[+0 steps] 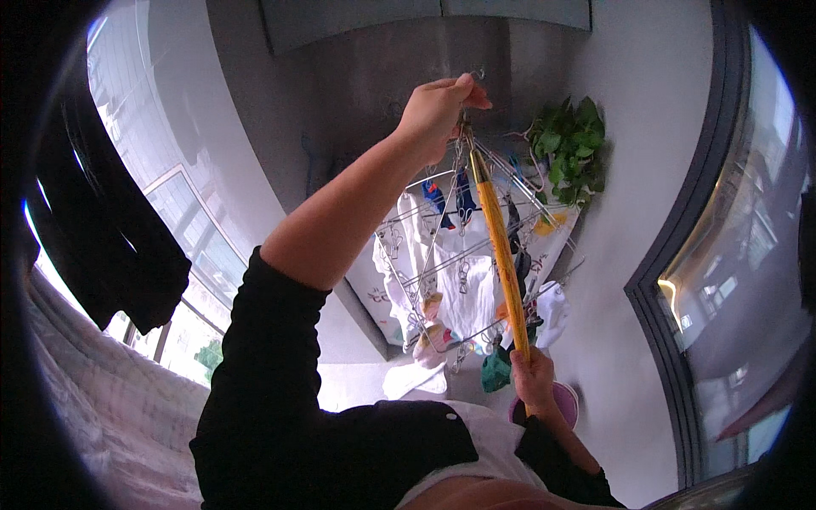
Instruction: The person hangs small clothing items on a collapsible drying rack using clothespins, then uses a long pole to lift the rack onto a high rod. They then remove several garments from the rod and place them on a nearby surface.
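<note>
My left hand (440, 111) is raised, its fingers closed around the top of a metal clip hanger. A bit of its hook (479, 74) shows past my fingertips. Below, the wire frame of the clip hanger (440, 258) hangs on chains with several pieces of laundry clipped on, among them a white cloth (468, 280), dark blue socks (465, 194) and a green item (496, 370). My right hand (533, 376) grips the lower part of a yellow pole (500, 248). The pole's tip reaches the chains just under my left hand; whether it bears the hanger I cannot tell.
A leafy green plant (570, 146) is against the wall at upper right. Beneath the laundry is a purple round container (564, 405), partly hidden. Dark garments (108, 210) hang at left by the windows (191, 210), above a pale curtain-like cloth (121, 408). A dark-framed glass door (663, 357) stands right.
</note>
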The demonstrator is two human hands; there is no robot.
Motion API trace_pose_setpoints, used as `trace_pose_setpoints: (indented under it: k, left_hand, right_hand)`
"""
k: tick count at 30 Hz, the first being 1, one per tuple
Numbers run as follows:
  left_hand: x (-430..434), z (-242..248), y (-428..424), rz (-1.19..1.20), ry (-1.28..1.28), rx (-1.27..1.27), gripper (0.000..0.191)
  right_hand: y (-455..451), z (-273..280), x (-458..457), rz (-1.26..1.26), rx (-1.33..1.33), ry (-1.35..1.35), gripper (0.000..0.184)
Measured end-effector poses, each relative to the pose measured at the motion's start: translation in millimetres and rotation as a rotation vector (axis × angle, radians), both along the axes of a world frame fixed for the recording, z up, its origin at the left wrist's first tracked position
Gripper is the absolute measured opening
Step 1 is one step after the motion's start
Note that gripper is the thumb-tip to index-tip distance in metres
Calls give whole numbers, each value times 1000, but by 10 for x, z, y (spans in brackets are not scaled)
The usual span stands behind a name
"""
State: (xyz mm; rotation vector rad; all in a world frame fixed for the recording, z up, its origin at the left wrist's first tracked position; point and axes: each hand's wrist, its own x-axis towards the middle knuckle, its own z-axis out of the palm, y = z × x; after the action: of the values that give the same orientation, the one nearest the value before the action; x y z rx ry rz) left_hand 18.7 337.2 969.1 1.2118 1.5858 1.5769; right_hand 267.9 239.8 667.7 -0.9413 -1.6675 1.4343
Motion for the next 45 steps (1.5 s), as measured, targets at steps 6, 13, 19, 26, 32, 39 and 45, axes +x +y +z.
trace_pose_setpoints:
  k: [6, 13, 19, 26, 32, 39, 45]
  left_hand:
    - [2031, -393, -486, 8, -34, -21, 34]
    - [2492, 135, -445, 83, 80, -15, 38]
    - [1962, 659, -884, 85, 370, 82, 46]
    - [2247, 972, -1324, 330, 810, 223, 73]
    - [2145, -11, -2162, 334, 1158, 631, 47]
    - [2608, -3003, -2345, -133, 809, 503, 46]
    - [3093, -4457, -1582, -413, 172, 137, 65]
  right_hand:
    - [-343, -374, 2161, 137, 53, 43, 27]
    - [-84, 139, 2502, 70, 214, 15, 38]
    - [-123, 389, 1468, 22, 350, 211, 35]
    - [60, 1125, 1530, 102, 156, 312, 32]
    - [230, 1708, 1180, 143, 300, 354, 30]
    - [271, 1369, 903, 18, 491, 345, 28]
    - [377, 1091, 743, -98, 579, 321, 30]
